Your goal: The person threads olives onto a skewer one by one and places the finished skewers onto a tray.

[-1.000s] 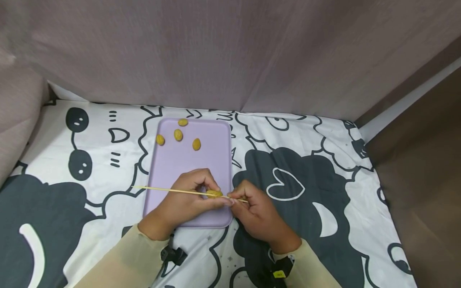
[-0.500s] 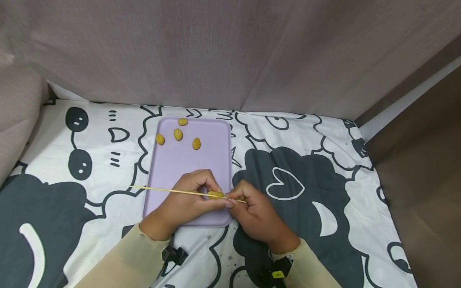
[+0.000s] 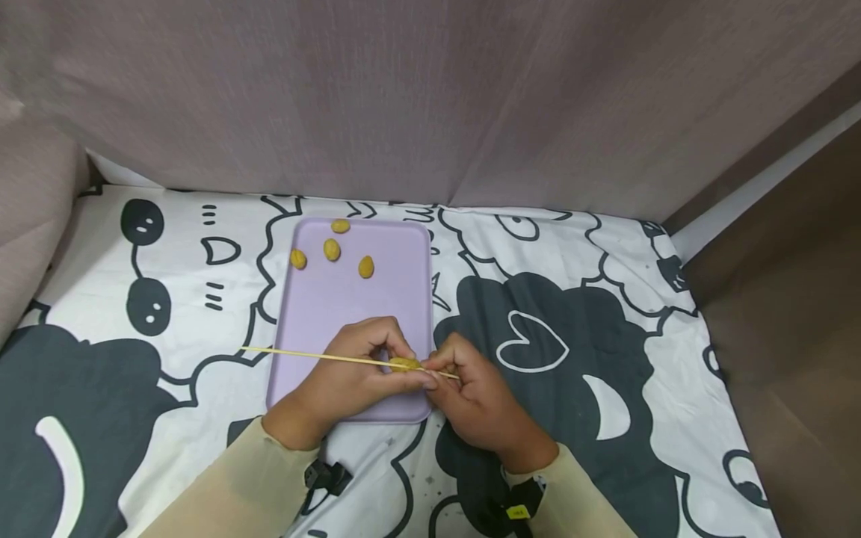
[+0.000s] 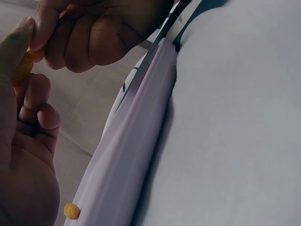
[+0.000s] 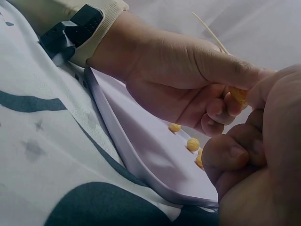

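My left hand [image 3: 359, 366] pinches a small rough yellow oval piece [image 3: 406, 364] between thumb and forefinger. A thin bamboo skewer [image 3: 289, 352] runs across that piece in the head view, its long part stretching left past the hand. Close by, my right hand [image 3: 480, 396] pinches the skewer near its right end, a short tip poking out beyond the fingers. Fingertips of both hands meet at the yellow piece [image 5: 239, 95], as the right wrist view shows. How far the skewer goes into the piece I cannot tell. Beneath the hands lies a lilac tray [image 3: 323, 310].
Several more yellow pieces [image 3: 332, 249] lie on the far part of the tray. Under it spreads a white cloth [image 3: 195, 314] with dark cartoon prints. A grey-brown curtain [image 3: 403, 104] hangs behind, and a brown panel [image 3: 787, 314] stands at the right.
The yellow piece and my left hand have shifted slightly right along the skewer towards my right hand. Both hands keep their grip; the other pieces stay on the tray.
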`<state>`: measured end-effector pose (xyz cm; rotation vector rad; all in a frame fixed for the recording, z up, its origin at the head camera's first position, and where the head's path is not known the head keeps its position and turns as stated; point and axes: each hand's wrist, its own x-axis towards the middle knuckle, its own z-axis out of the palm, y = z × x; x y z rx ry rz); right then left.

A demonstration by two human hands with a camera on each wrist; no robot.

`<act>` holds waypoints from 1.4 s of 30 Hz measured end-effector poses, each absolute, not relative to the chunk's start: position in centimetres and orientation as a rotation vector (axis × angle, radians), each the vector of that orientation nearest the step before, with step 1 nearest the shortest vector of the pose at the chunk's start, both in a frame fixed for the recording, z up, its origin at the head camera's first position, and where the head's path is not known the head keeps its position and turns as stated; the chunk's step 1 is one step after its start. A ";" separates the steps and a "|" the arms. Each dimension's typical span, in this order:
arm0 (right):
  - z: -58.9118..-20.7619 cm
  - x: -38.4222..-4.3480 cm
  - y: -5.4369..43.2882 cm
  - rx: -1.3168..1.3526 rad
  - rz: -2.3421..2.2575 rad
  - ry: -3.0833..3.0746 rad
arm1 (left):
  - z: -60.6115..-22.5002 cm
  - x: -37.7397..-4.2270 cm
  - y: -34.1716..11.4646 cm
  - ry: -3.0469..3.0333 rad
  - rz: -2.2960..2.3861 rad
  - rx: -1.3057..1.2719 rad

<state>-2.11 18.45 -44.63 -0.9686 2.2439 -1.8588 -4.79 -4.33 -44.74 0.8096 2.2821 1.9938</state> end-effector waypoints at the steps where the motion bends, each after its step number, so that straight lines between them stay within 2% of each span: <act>1: -44.6 -2.1 18.4 -0.968 -1.871 2.222 | -44.7 -4.8 -4.3 2.286 1.990 0.808; 14: -44.6 -2.3 18.2 -0.963 -1.988 1.920 | -44.7 -4.8 -4.2 2.278 2.001 0.857; 28: -44.4 -2.4 18.2 -1.017 -1.959 1.869 | -44.8 -4.8 -4.2 2.223 2.038 0.936; 42: -44.1 -2.3 18.4 -1.033 -1.917 1.974 | -44.7 -4.7 -4.2 2.233 2.065 0.849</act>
